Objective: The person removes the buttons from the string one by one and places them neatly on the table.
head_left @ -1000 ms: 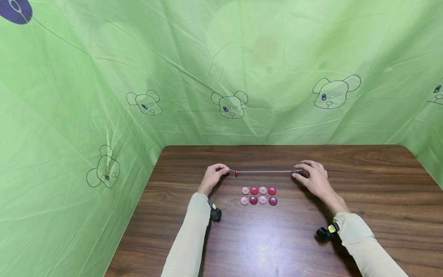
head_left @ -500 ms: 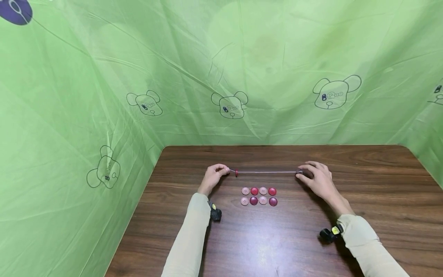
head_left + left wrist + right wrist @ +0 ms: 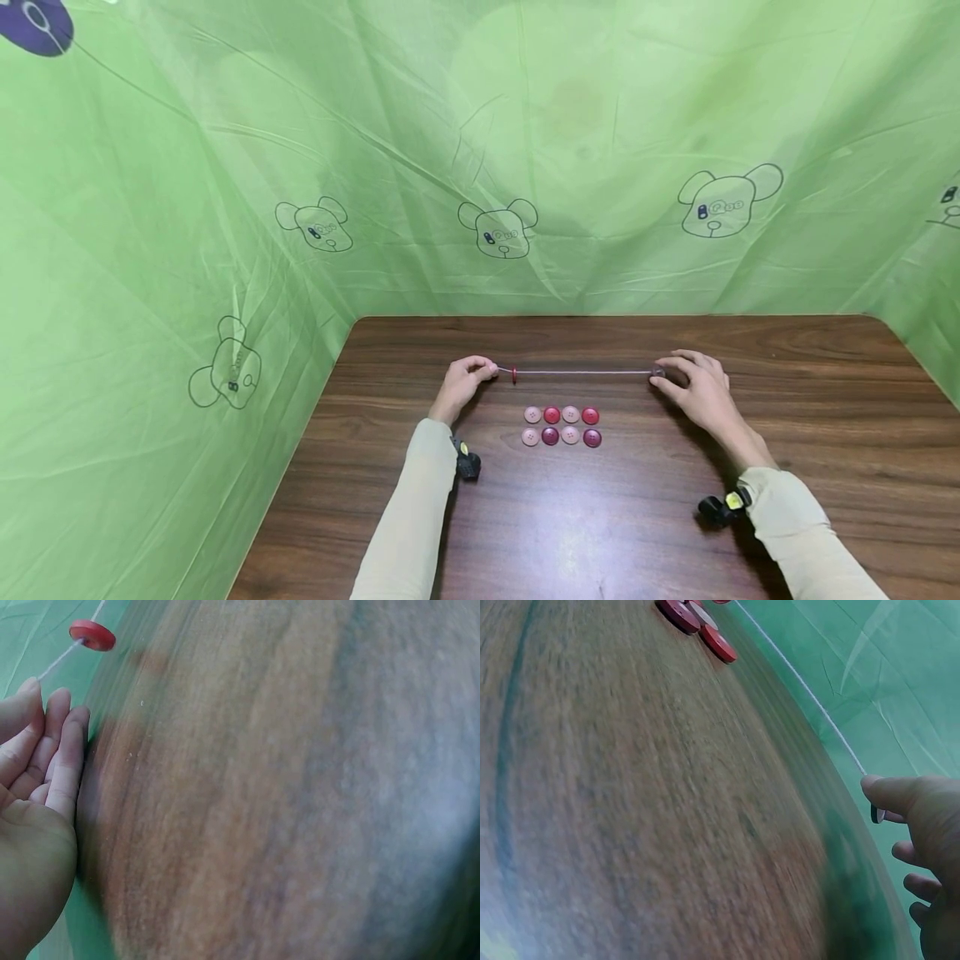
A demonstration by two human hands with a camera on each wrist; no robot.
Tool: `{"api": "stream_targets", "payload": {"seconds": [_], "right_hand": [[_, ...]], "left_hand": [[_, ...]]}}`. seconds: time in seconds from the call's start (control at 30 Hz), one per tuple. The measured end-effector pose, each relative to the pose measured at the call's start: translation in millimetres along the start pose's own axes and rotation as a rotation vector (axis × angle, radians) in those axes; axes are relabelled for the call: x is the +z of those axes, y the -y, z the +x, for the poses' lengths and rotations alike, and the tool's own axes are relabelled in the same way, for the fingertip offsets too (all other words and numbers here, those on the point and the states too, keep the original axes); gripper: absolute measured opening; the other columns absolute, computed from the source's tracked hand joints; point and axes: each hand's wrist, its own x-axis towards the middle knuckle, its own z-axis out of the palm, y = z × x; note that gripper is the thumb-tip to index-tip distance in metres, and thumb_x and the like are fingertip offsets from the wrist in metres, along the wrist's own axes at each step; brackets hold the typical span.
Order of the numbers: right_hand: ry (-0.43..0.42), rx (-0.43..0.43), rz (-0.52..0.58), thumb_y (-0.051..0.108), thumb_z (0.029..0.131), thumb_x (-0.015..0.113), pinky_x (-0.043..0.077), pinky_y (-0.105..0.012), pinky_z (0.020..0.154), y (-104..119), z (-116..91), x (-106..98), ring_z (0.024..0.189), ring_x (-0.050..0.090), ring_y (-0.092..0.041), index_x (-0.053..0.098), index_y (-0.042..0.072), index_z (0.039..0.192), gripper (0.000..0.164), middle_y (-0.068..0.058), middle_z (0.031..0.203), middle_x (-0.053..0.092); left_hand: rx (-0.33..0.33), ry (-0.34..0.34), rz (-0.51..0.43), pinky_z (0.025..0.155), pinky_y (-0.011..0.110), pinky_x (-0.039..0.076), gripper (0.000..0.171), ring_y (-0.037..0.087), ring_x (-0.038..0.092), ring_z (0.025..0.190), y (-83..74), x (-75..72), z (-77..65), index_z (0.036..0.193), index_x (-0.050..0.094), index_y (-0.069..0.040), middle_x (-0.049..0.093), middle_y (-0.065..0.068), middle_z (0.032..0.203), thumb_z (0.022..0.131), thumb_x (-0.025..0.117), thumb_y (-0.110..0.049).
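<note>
A pale string [image 3: 585, 372] stretches taut and nearly level between the hands, above the table. In the left wrist view, the thumb and finger of my left hand [image 3: 459, 388] pinch its left end. A red button [image 3: 92, 635] is threaded on the string, close to those fingertips but apart from them. My right hand [image 3: 699, 392] pinches a small dark disc [image 3: 876, 814], button-like, where the string meets its thumb and finger; the fingers partly hide the disc. Below the string, two rows of pink, red and dark maroon buttons [image 3: 570, 414] lie flat on the table.
The brown wood-grain table [image 3: 637, 533] ends at a far edge against a green cloth wall [image 3: 585, 275] printed with bear heads. More green cloth [image 3: 135, 333] hangs along the left side. A small black camera [image 3: 467, 462] sits on each wrist.
My right hand has moved a little to the right, with the dark disc; the bit of string earlier visible at its fingertips no longer shows. The left hand and red button have stayed nearly still.
</note>
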Motion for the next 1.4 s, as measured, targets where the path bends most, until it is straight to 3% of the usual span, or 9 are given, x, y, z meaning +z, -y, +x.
{"api": "stream_targets", "payload": {"seconds": [0.17,0.37,0.43,0.67,0.83,1.07,1.4], "right_hand": [[-0.004,-0.002,-0.001,0.026,0.083,0.074,0.025,-0.06,0.085,-1.8,-0.5,-1.1,0.119,0.037,-0.05,0.067,0.008,0.109,0.032,-0.023,0.128,0.052],[0.007,-0.021,-0.004,0.025,0.082,0.075,0.025,-0.061,0.087,3.6,-1.9,1.4,0.119,0.037,-0.05,0.067,0.008,0.108,0.032,-0.023,0.127,0.053],[0.017,-0.043,-0.003,0.025,0.081,0.076,0.025,-0.063,0.089,7.9,-2.5,3.2,0.119,0.038,-0.05,0.068,0.009,0.107,0.032,-0.022,0.127,0.054],[0.151,-0.169,-0.008,0.026,0.078,0.077,0.024,-0.064,0.093,30.5,-7.3,10.9,0.121,0.038,-0.045,0.07,0.015,0.105,0.03,-0.022,0.129,0.052],[0.254,-0.206,-0.038,0.028,0.078,0.078,0.028,-0.06,0.09,44.2,-11.7,16.0,0.123,0.036,-0.041,0.071,0.02,0.105,0.03,-0.018,0.132,0.051],[0.294,-0.231,-0.093,0.028,0.075,0.08,0.031,-0.06,0.09,50.5,-17.5,20.2,0.123,0.037,-0.04,0.071,0.021,0.107,0.033,-0.017,0.133,0.052],[0.319,-0.225,-0.089,0.026,0.076,0.079,0.031,-0.06,0.091,55.2,-20.6,22.4,0.123,0.037,-0.041,0.07,0.02,0.109,0.034,-0.018,0.135,0.05]], "left_hand": [[-0.006,-0.004,-0.023,0.079,0.024,0.046,0.013,0.01,0.062,0.081,-0.3,0.3,-1.0,0.088,0.068,0.0,0.07,0.005,0.084,0.086,0.07,-0.013],[-0.011,0.007,-0.029,0.081,0.028,0.048,0.013,0.013,0.062,0.082,-6.1,-0.3,-3.4,0.091,0.068,0.002,0.07,0.01,0.087,0.086,0.069,-0.01],[-0.019,0.002,-0.033,0.08,0.027,0.047,0.012,0.011,0.062,0.081,-1.7,0.3,-0.9,0.09,0.069,0.001,0.07,0.008,0.086,0.086,0.069,-0.011],[-0.03,0.018,-0.041,0.088,0.038,0.047,0.02,0.021,0.062,0.09,-2.1,-0.2,0.1,0.096,0.069,0.004,0.07,0.02,0.096,0.088,0.069,-0.014],[-0.016,0.003,-0.021,0.082,0.028,0.047,0.016,0.012,0.061,0.082,-2.0,1.0,-0.8,0.093,0.069,0.002,0.07,0.011,0.088,0.086,0.069,-0.013],[0.002,-0.004,-0.022,0.075,0.022,0.045,0.012,0.007,0.059,0.078,-0.3,0.8,-0.4,0.088,0.069,0.0,0.068,0.0,0.08,0.086,0.069,-0.012],[0.0,0.008,-0.014,0.08,0.024,0.043,0.019,0.014,0.059,0.085,0.1,-0.5,0.5,0.094,0.069,0.001,0.07,0.013,0.092,0.086,0.071,-0.016]]}}
